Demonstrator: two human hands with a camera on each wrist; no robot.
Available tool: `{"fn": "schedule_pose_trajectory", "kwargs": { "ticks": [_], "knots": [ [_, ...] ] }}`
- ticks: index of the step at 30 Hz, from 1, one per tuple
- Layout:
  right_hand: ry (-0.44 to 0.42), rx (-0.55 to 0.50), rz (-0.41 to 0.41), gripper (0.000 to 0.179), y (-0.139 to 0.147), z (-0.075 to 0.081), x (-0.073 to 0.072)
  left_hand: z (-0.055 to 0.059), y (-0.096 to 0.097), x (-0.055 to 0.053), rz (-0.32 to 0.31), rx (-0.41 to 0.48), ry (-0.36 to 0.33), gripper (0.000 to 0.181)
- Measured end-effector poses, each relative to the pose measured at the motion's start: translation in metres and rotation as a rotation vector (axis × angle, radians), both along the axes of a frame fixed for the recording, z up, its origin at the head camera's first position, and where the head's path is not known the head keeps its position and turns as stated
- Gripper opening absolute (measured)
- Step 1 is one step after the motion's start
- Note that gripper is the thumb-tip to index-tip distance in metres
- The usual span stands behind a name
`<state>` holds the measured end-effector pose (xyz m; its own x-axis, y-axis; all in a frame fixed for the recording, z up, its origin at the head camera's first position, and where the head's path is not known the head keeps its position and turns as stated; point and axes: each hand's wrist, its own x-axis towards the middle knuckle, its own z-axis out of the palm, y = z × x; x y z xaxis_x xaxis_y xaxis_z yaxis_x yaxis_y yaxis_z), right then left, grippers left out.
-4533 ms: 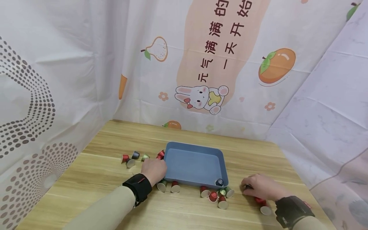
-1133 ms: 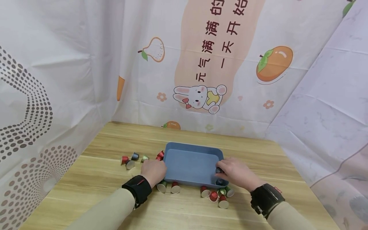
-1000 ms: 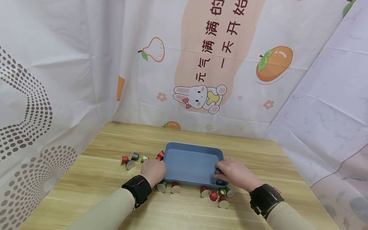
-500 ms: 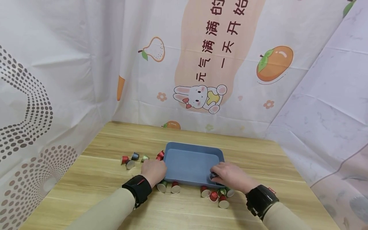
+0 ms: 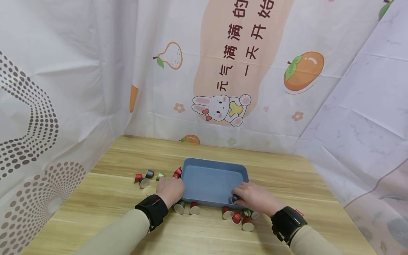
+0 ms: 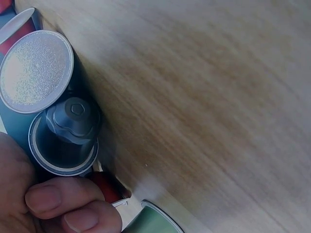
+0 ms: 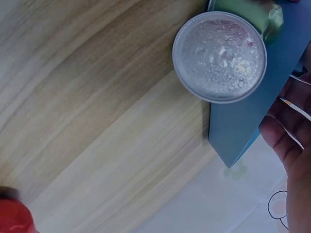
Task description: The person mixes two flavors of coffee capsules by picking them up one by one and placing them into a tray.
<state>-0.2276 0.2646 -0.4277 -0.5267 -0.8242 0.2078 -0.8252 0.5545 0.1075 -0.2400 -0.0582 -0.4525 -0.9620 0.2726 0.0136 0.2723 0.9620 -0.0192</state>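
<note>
Navy capsule [image 5: 235, 198] pinched, right grip [image 5: 255, 197] slants palm-down over a blue tray [image 5: 207, 184]; state of left grip [image 5: 170, 190] unclear.

1. The person's sleeved left forearm [image 5: 111, 232] slants forward and inward to a black-banded left wrist [image 5: 153, 211].
2. The left hand [image 5: 170, 190] sits low, back upward, fingers curled under; I can't make out their grip.
3. The sleeved right forearm [image 5: 313, 242] angles in likewise, its right wrist [image 5: 288, 224] banded too.
4. The right hand [image 5: 256, 198] reaches inward, back upward, thumb and fingers bent in a pinch.
</note>
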Motion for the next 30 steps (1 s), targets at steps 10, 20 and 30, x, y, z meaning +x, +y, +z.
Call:
{"fn": "schedule_pose_trajectory", "kwargs": {
  "ticks": [10, 20, 30],
  "knots": [
    [-0.011, 0.010, -0.009, 0.020, -0.0006, -0.0035, -0.0015, 0.0018, -0.0004, 0.0013, 0.001, -0.001, -0.005, 0.026],
    [-0.053, 0.017, -0.029, 0.019, -0.0003, -0.0059, -0.0039, 0.0028, -0.0007, 0.0024, -0.007, -0.007, 0.021, 0.026],
    [-0.098, -0.007, -0.016, 0.018, 0.0007, -0.0052, -0.0045, 0.0026, -0.0001, 0.0019, -0.006, -0.006, 0.015, 0.026]
  ]
}}
